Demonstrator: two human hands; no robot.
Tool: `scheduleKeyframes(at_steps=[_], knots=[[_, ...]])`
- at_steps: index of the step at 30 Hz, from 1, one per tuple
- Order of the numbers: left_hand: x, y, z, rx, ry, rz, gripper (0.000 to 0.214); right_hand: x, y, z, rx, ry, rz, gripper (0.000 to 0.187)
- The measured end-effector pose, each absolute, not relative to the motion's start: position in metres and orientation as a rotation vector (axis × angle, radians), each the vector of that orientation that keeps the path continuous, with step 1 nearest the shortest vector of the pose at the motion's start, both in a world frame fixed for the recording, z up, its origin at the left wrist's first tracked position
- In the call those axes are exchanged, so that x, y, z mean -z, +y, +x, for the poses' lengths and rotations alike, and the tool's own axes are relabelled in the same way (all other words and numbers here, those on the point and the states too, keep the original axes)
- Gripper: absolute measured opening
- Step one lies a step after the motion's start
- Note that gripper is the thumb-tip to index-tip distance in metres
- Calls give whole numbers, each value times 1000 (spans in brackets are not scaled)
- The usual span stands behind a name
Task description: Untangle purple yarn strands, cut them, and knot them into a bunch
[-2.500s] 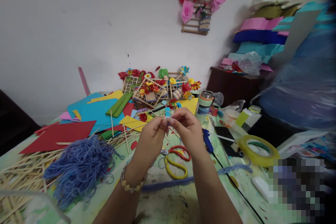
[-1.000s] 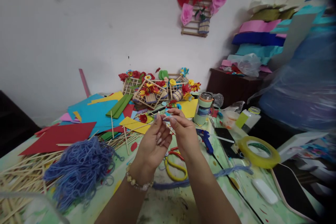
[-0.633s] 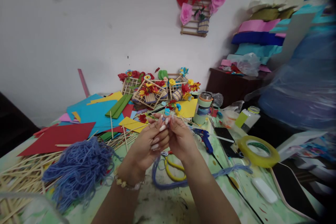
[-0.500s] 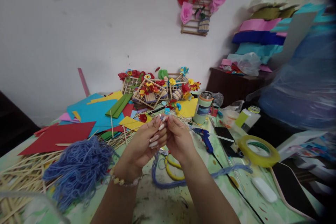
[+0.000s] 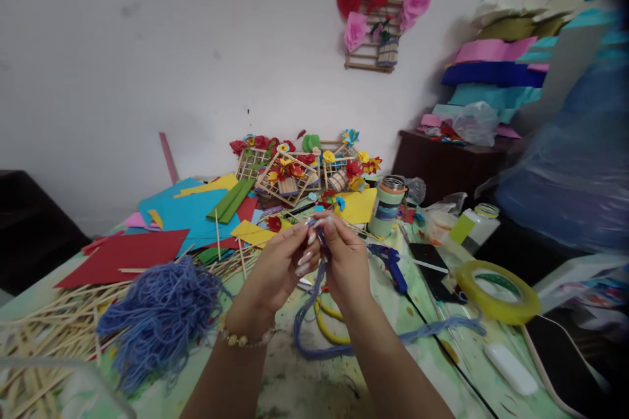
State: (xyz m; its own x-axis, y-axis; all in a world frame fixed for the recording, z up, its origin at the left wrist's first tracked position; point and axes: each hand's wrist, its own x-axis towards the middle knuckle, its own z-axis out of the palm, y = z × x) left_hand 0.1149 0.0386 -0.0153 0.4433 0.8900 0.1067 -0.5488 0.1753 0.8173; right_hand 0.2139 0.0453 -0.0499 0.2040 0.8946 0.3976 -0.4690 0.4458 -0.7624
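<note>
My left hand [image 5: 282,260] and my right hand [image 5: 345,254] meet above the middle of the table, fingertips pinched on blue yarn [image 5: 320,275]. From between them the yarn hangs down, loops on the table and trails right under my right forearm. Fingers partly hide the pinched end. Below the hands lie yellow-handled scissors [image 5: 327,327], partly covered by my right hand and the yarn. To the left sits a big tangled heap of blue yarn [image 5: 162,314].
Thin wooden sticks [image 5: 44,334] spread at left beside red paper [image 5: 130,255]. Small flowered stick frames [image 5: 287,177] stand at the back. Rightward are a blue glue gun [image 5: 393,267], a thermos [image 5: 387,206], yellow tape [image 5: 496,291], a white case [image 5: 511,368] and a phone [image 5: 565,363].
My hands have drawn slightly apart at the fingertips, and more of the yarn now shows between and below them. The whole view has shifted a little, so everything sits slightly farther right.
</note>
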Motion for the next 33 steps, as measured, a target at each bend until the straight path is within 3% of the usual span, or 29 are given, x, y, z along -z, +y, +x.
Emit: scheduleKeyframes(at_steps=[4,13,22,27,33], knots=[[21,40,116,-1135,644,1121,33,53,48,213,-1086,-841,-574,23],[21,38,109,-1342,864,1665,30,50,50,220,-707,-1121,-684,11],[19,38,108,-1280,752,1678,32,46,52,221,-1152,-902,-624,26],[24,41,112,-1303,788,1673,29,47,48,220,-735,-1021,-738,7],[22,39,115,-1459,844,1645,24,47,39,217,-581,-1257,-701,17]])
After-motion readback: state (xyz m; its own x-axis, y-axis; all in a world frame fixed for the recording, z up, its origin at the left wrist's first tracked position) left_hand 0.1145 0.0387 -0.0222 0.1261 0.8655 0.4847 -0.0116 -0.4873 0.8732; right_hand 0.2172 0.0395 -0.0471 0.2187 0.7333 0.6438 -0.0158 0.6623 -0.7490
